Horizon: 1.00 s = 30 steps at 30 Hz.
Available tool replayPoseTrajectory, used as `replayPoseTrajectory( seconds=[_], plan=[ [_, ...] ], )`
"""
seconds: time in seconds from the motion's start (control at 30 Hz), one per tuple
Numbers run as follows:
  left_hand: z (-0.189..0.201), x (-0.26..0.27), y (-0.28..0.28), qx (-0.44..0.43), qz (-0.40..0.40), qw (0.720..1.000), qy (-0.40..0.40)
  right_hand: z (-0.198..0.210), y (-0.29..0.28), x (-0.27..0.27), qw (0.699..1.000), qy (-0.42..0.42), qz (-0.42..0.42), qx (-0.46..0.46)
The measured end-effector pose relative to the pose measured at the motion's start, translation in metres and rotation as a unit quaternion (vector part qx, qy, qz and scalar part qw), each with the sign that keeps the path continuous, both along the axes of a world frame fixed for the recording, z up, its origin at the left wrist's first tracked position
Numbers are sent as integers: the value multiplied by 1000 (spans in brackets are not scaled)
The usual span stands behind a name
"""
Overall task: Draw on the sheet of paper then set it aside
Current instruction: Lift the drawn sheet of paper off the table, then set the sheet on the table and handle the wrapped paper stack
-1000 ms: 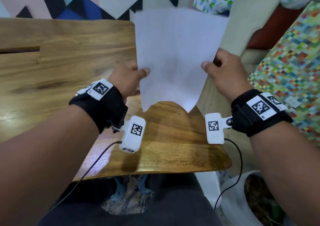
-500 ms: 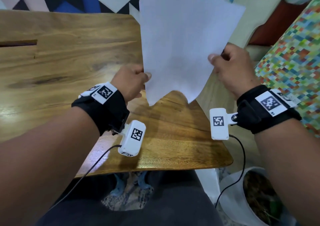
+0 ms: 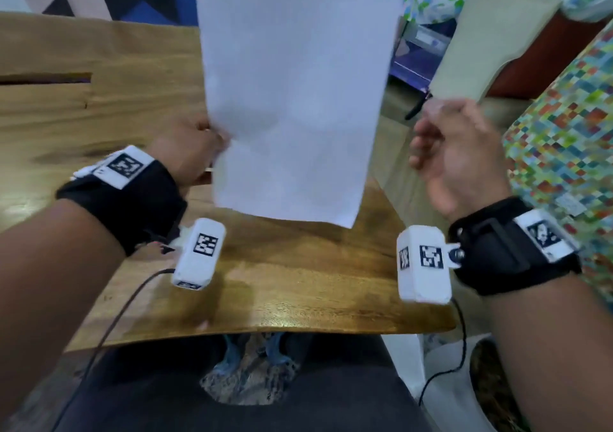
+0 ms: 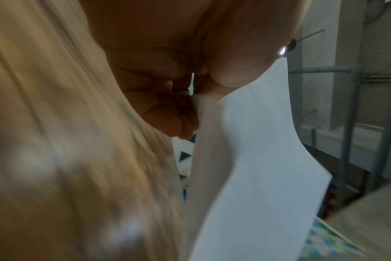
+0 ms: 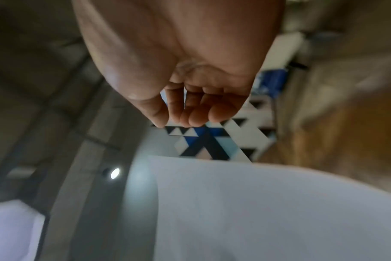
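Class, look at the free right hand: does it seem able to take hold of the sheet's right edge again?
Probably yes. The right hand hangs beside the sheet, holding nothing, with only open air between them.

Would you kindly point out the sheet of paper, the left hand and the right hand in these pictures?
sheet of paper [image 3: 292, 100]: head view, middle of its white face.
left hand [image 3: 189, 153]: head view, back of the hand gripping the sheet's edge.
right hand [image 3: 461, 153]: head view, middle of the hand, off the sheet.

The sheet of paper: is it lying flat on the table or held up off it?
Held up. The sheet of paper stands nearly upright above the wooden table, pinched at its edge by the left hand; the right hand is off it.
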State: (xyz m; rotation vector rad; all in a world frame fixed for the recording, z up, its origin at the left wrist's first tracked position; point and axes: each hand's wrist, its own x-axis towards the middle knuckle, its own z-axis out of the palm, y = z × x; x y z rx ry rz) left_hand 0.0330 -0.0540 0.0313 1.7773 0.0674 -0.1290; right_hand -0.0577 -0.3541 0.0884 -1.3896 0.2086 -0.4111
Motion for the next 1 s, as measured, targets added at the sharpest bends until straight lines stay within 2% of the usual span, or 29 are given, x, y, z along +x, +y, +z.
replayPoseTrajectory(
  seconds=[0.07,0.17,0.27,0.33,0.43,0.53,0.6,0.7,0.8,0.9,1.0],
  plan=[
    [-10,2,40,17,26,999,15,-28,31,-19,979,75,117,150],
    [-29,-2,100,88,52,993,63,-81,92,-47,922,189,241,235],
    [-41,-16,140,186,47,975,115,-116,142,-60,876,245,291,297],
    [-47,-23,161,265,45,952,147,-126,159,-59,864,263,296,312],
    [-49,-24,182,363,46,917,157,-127,156,-48,873,267,277,299],
    [-43,-23,185,419,30,895,149,-117,135,-35,908,253,209,261],
    [-39,-24,183,475,17,869,137,-111,121,-29,927,234,161,245],
    [-31,-29,169,547,13,835,63,-107,123,-29,923,220,165,269],
    [-25,-36,135,561,-68,825,-10,-117,155,-36,902,243,224,277],
    [-36,-50,108,560,-168,811,9,-124,173,-38,891,264,238,281],
    [-47,-60,106,562,-205,800,48,-124,148,-28,913,237,176,281]
  ],
)
